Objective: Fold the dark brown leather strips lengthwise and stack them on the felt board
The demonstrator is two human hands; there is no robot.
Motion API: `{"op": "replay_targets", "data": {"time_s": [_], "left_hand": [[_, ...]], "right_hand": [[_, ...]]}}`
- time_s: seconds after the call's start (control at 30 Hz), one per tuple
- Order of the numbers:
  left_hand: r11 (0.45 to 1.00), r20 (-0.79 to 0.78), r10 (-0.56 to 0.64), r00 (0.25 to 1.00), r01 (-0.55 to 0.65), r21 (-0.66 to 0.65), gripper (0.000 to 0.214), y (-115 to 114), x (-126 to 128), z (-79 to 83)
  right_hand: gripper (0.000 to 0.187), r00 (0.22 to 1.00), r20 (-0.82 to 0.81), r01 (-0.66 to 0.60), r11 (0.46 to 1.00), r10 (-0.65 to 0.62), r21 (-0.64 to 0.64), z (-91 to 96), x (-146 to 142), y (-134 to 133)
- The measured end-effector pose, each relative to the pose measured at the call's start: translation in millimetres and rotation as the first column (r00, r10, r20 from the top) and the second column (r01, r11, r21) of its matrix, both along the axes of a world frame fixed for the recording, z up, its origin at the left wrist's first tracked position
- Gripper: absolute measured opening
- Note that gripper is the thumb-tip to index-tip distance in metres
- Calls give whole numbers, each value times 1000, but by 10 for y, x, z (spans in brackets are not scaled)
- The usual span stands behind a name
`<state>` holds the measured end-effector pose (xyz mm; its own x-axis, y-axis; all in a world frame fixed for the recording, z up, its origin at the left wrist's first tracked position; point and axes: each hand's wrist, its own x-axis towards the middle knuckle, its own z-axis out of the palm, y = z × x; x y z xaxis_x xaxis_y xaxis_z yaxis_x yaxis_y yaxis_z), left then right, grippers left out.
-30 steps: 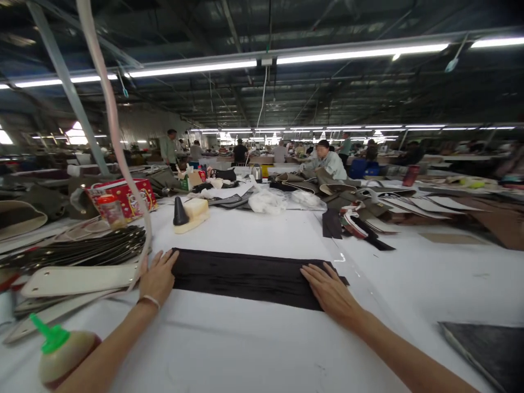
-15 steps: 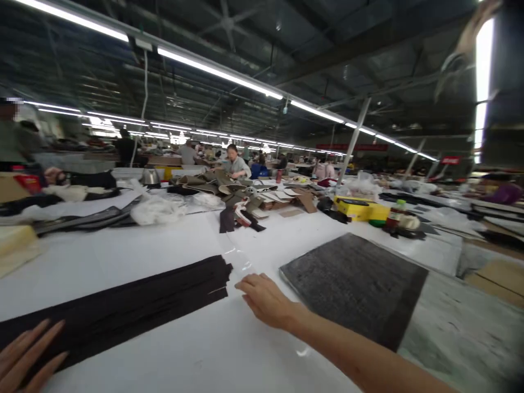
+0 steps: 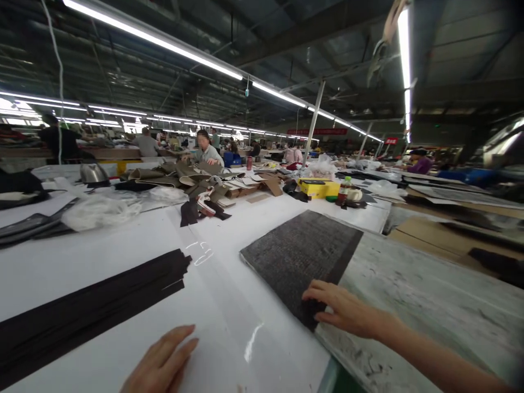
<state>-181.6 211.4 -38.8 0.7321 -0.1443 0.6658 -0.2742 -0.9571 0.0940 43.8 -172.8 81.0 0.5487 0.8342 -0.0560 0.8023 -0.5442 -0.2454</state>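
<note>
My right hand (image 3: 344, 311) rests with fingers curled on the near corner of a dark grey textured board (image 3: 301, 254) that lies on the white table (image 3: 229, 322). Whether the fingers grip its edge or only touch it is unclear. My left hand (image 3: 161, 363) lies flat and open on the white surface near the bottom edge, holding nothing. A long stack of black fabric strips (image 3: 90, 308) lies to the left of it, untouched.
Piles of leather pieces (image 3: 196, 185), plastic bags (image 3: 102, 210), a yellow box (image 3: 319, 188) and a bottle (image 3: 344, 191) crowd the far table. A worn grey board (image 3: 421, 305) lies under the dark one. Several people work at the far benches.
The view has swung right. My right hand left the black strips and moved onto the corner of the dark board. My left hand came off the strips onto the bare table.
</note>
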Motion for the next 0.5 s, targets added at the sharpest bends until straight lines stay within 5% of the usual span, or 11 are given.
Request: {"op": "replay_targets", "data": {"time_s": [0.1,0.23,0.37,0.5], "left_hand": [[977,-75,-203,976,196,-85,35,-738,451,310],[901,-184,-363,913,294,-321,38,-1506,883,552],[863,-278,-401,873,259,-433,53,-1882,1163,503],[857,-311,-397,863,229,-461,54,-1981,1282,354]], "right_hand": [[44,1000,-5,-5,999,5,49,-30,-143,-5],[22,996,-21,-80,994,81,72,-36,-189,15],[20,996,-12,-89,992,91,91,-70,-147,5],[10,993,-31,-111,987,115,115,-121,-62,-3]]}}
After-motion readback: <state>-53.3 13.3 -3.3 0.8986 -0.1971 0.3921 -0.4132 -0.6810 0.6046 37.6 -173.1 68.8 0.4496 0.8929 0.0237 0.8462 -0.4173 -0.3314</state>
